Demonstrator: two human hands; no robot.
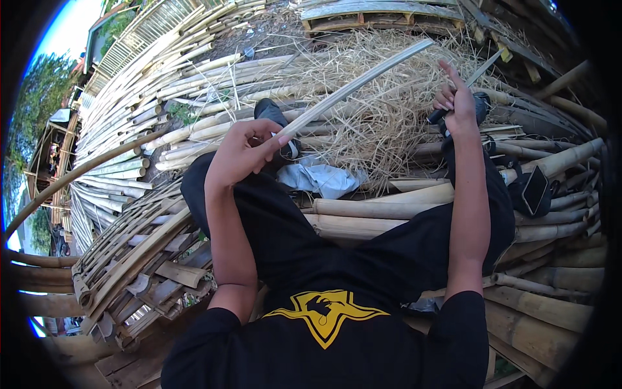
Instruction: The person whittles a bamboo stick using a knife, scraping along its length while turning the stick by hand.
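My left hand (245, 150) pinches the near end of a pale split bamboo strip (353, 87) between thumb and fingers. The strip slants up and away to the right, its far end standing free above a heap of shavings. In my right hand (456, 102) is a knife (483, 70) with a dark handle; several fingers curl round the handle while the index finger points outward. Its blade leans up and to the right, apart from the strip. Both forearms reach forward over my dark-clad legs.
Curly bamboo shavings (382, 129) pile up between my feet. A crumpled white plastic sheet (324, 178) lies before my seat of bamboo poles (369, 209). A phone-like dark device (534, 191) rests at my right. Long bamboo poles (136, 133) cover the left ground; a wooden pallet (382, 14) stands ahead.
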